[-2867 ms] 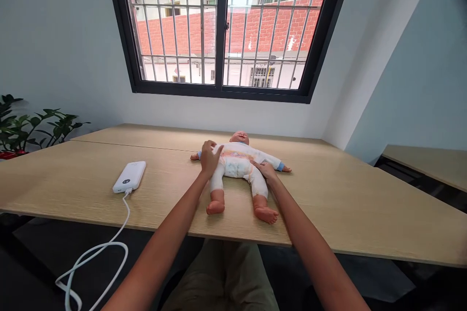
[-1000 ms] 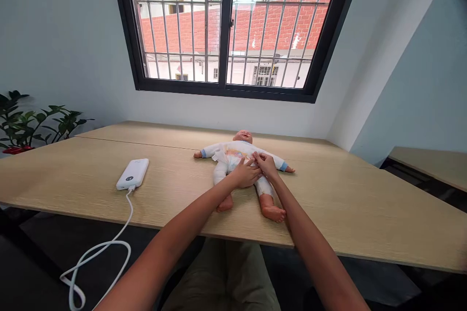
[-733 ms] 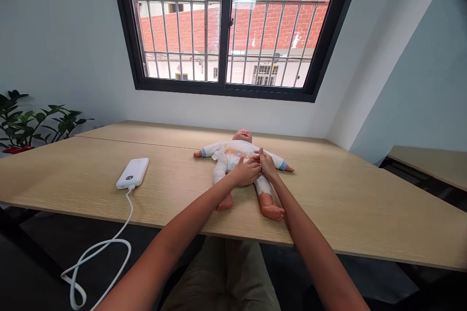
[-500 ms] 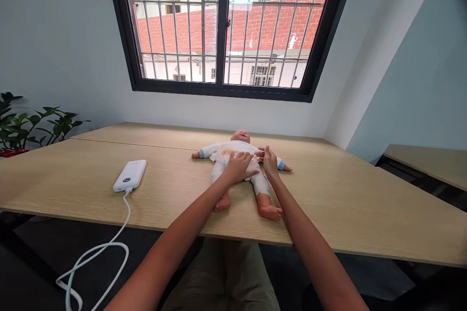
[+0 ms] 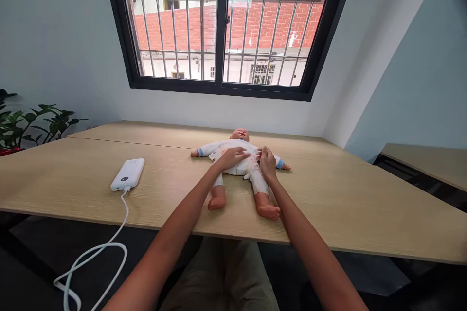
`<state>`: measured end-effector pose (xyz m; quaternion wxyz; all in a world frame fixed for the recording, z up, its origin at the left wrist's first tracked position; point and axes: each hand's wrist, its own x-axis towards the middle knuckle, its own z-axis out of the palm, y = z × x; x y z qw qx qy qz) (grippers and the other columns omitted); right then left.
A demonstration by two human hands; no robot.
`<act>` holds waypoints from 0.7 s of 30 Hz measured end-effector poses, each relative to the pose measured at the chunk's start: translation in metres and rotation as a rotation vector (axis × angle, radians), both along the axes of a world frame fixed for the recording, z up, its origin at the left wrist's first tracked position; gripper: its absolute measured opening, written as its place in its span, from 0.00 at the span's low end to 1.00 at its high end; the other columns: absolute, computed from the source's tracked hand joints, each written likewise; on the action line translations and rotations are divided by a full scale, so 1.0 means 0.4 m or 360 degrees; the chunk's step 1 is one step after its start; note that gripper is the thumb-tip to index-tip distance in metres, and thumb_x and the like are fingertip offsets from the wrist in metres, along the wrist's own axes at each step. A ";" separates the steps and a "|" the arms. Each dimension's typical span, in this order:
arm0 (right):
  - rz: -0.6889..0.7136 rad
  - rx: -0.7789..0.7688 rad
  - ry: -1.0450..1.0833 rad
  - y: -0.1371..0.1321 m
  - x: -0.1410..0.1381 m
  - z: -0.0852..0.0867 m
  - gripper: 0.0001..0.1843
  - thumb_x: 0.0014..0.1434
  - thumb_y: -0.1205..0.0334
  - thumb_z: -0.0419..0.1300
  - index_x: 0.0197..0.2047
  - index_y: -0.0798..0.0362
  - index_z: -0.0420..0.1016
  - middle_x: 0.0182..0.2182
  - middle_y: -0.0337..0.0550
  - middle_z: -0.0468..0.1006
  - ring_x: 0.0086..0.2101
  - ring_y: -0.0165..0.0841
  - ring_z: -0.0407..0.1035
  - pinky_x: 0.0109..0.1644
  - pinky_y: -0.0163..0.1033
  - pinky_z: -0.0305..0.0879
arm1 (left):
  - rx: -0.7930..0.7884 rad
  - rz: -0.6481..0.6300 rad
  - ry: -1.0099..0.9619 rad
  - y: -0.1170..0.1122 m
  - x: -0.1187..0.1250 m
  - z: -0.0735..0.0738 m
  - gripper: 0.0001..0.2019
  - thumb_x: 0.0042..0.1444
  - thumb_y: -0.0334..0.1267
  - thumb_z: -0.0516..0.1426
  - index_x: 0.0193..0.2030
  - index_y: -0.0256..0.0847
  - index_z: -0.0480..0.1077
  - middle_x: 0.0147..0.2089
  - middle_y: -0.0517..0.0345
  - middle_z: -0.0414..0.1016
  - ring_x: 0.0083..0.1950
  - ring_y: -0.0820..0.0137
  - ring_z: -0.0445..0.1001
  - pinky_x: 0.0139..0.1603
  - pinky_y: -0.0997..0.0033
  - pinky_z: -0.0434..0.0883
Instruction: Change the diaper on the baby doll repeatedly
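A baby doll (image 5: 237,167) lies on its back on the pale wooden table (image 5: 339,199), dressed in a white onesie with blue cuffs. My left hand (image 5: 231,158) rests flat on the front of the onesie, its fingers pointing toward the doll's right side. Close beside it, my right hand (image 5: 267,164) pinches the onesie's edge at the doll's left side, near the waist. The doll's bare feet stick out from the legs of the garment. The fingers partly hide the opening of the onesie.
A white power bank (image 5: 127,175) lies left of the doll, its white cable (image 5: 126,209) looping over the table's front edge. A leafy potted plant (image 5: 22,126) stands at far left. A barred window (image 5: 219,24) fills the wall behind, and another table (image 5: 419,158) stands at right.
My left hand has slid up from the doll's lower belly to its chest. The onesie front now covers the printed nappy area, and the right hand still pinches the edge.
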<state>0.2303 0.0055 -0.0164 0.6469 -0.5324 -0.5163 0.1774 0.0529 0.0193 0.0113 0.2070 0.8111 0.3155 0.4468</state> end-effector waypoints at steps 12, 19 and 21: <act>0.0204 -0.0099 -0.0200 -0.011 -0.013 0.003 0.33 0.43 0.34 0.63 0.41 0.52 0.66 0.31 0.41 0.71 0.31 0.34 0.66 0.35 0.40 0.65 | -0.0655 0.0583 -0.0076 0.067 -0.203 -0.049 0.12 0.54 0.35 0.59 0.22 0.40 0.63 0.24 0.58 0.69 0.28 0.70 0.70 0.30 0.72 0.66; 0.0158 -0.0213 -0.0455 -0.025 -0.006 0.018 0.24 0.53 0.37 0.55 0.34 0.52 0.68 0.22 0.37 0.70 0.26 0.33 0.64 0.32 0.38 0.59 | -0.0854 0.0069 0.0007 0.053 -0.199 -0.053 0.20 0.58 0.45 0.59 0.20 0.39 0.63 0.19 0.60 0.65 0.21 0.75 0.63 0.23 0.74 0.63; 0.0057 -0.0273 -0.0491 -0.021 0.007 0.020 0.21 0.55 0.40 0.54 0.32 0.51 0.68 0.22 0.38 0.73 0.25 0.34 0.66 0.32 0.38 0.57 | -0.0995 -0.0023 0.0051 0.050 -0.211 -0.053 0.19 0.62 0.46 0.55 0.23 0.37 0.68 0.21 0.57 0.70 0.22 0.73 0.67 0.25 0.72 0.65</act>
